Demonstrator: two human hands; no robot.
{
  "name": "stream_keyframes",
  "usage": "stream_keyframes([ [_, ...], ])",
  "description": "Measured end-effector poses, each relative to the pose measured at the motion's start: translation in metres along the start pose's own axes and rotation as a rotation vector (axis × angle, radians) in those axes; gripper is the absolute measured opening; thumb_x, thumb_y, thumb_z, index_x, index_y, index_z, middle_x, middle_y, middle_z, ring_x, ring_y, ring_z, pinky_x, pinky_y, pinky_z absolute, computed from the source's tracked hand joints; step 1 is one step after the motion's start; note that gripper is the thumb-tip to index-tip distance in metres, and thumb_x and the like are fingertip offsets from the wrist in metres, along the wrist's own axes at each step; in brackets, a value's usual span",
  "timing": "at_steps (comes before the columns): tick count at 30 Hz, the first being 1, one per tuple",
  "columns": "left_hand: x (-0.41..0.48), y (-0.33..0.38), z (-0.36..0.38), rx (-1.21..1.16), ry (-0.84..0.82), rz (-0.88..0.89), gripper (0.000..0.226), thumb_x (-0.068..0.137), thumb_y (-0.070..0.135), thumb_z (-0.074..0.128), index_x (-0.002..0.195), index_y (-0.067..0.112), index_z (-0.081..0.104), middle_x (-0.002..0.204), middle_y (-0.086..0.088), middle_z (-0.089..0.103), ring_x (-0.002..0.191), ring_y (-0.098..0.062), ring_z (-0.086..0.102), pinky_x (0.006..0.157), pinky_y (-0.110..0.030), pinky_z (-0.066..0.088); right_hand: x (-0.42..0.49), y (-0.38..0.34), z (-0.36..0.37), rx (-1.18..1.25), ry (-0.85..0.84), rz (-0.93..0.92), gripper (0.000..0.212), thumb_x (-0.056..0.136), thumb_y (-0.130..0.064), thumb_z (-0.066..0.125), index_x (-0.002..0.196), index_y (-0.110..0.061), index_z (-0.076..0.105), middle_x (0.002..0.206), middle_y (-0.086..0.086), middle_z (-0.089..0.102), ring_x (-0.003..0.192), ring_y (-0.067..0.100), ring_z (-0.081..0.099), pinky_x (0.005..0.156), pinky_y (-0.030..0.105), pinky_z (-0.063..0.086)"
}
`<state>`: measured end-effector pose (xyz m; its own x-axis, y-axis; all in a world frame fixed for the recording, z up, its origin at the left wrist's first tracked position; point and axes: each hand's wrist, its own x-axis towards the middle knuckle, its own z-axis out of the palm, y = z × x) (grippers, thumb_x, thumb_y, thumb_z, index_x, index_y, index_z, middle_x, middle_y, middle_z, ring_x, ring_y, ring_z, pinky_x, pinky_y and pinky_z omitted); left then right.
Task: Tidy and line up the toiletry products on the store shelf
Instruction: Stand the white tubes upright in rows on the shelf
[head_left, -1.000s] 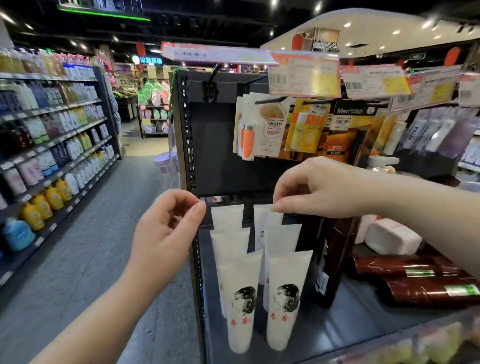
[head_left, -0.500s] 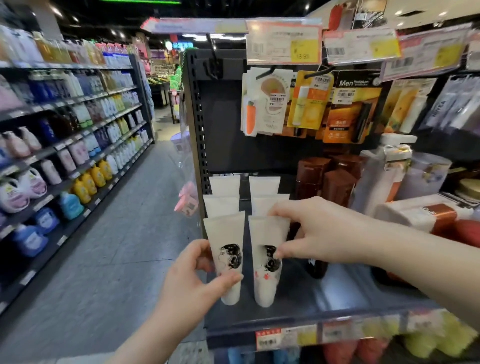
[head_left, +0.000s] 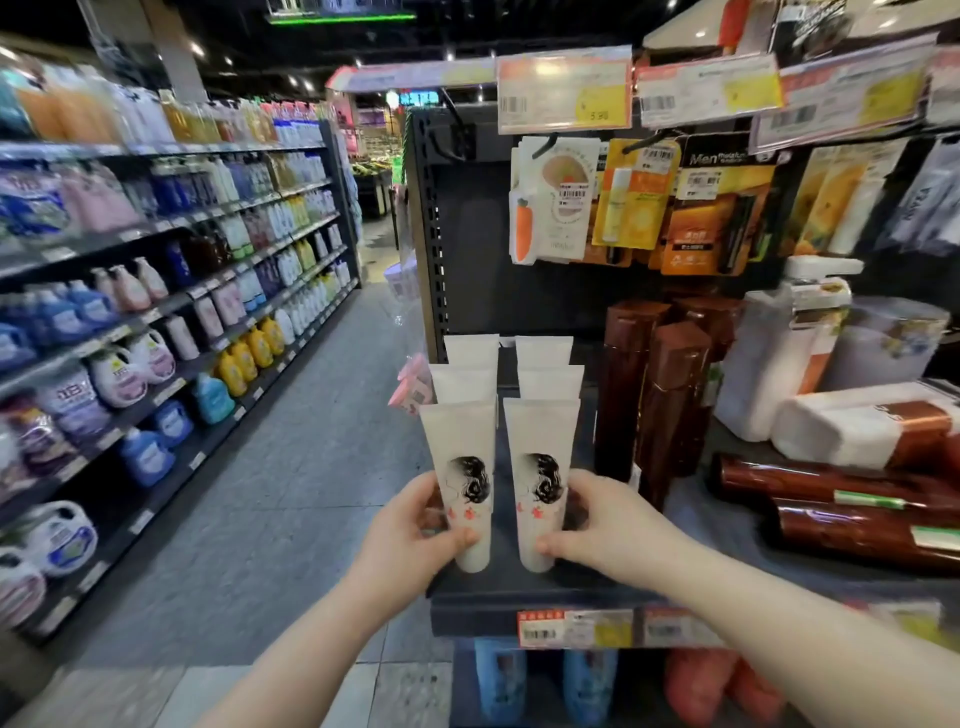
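Fingers (head_left: 429, 496) of the left hand (head_left: 410, 535) are curling round the lower part of the front-left tube (head_left: 460, 447), with the thumb lying across its front just above the cap end. The right hand (head_left: 613, 530) is gripping the front-right tube (head_left: 540, 441) in the same way, its thumb in front and its fingers wrapping round the tube's right side. Both white tubes are standing cap down, side by side and slightly apart, near the front-left corner of the shelf (head_left: 483, 616). Each is showing a printed dark-haired head and red characters. Four more white tubes (head_left: 550, 384) are standing behind them, making two files of three that are running back along the shelf's left edge. Just right of these files, upright brown bottles (head_left: 670, 405) are standing in a cluster. Farther right, lying brown bottles (head_left: 841, 486) are resting on their sides toward the shelf's right end, with a white pump bottle (head_left: 769, 364) standing behind them. Price labels (head_left: 576, 626) are sitting along the shelf's front edge, and hanging packets (head_left: 556, 202) are dangling from hooks above the back.
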<state>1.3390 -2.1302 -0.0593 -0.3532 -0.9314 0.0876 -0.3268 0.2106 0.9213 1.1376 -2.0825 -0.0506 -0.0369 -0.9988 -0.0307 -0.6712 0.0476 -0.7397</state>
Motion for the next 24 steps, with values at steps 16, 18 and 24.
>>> stream_keyframes([
  [16, 0.003, -0.021, 0.001, 0.029, -0.160, 0.040, 0.040, 0.073, 0.003, 0.071, 0.090, 0.036, 0.055, 0.089, 0.017, 0.066, 0.089, -0.002, 0.063, 0.075, -0.013, 0.049, -0.005, -0.001, 0.015, 0.086, 0.033, 0.071, 0.030, 0.068, -0.015, 0.078, 0.082, -0.035, 0.060, 0.087, -0.017, 0.067, 0.085, -0.003, 0.062, 0.075, 0.012, 0.044],
  [18, 0.004, -0.023, 0.000, 0.056, -0.163, 0.074, 0.038, 0.074, 0.007, 0.071, 0.088, 0.038, 0.053, 0.088, 0.019, 0.064, 0.085, 0.002, 0.061, 0.069, -0.007, 0.046, -0.006, -0.002, 0.017, 0.097, 0.048, 0.080, 0.031, 0.067, -0.015, 0.079, 0.083, -0.033, 0.061, 0.087, -0.015, 0.068, 0.086, 0.001, 0.063, 0.075, 0.014, 0.044],
  [24, 0.002, -0.023, -0.002, 0.061, -0.182, 0.099, 0.043, 0.075, 0.007, 0.070, 0.091, 0.041, 0.049, 0.091, 0.022, 0.060, 0.083, 0.009, 0.055, 0.064, -0.007, 0.047, -0.007, -0.003, 0.021, 0.128, 0.081, 0.113, 0.033, 0.069, -0.008, 0.079, 0.088, -0.028, 0.061, 0.092, -0.009, 0.068, 0.088, 0.008, 0.063, 0.080, 0.017, 0.049],
])
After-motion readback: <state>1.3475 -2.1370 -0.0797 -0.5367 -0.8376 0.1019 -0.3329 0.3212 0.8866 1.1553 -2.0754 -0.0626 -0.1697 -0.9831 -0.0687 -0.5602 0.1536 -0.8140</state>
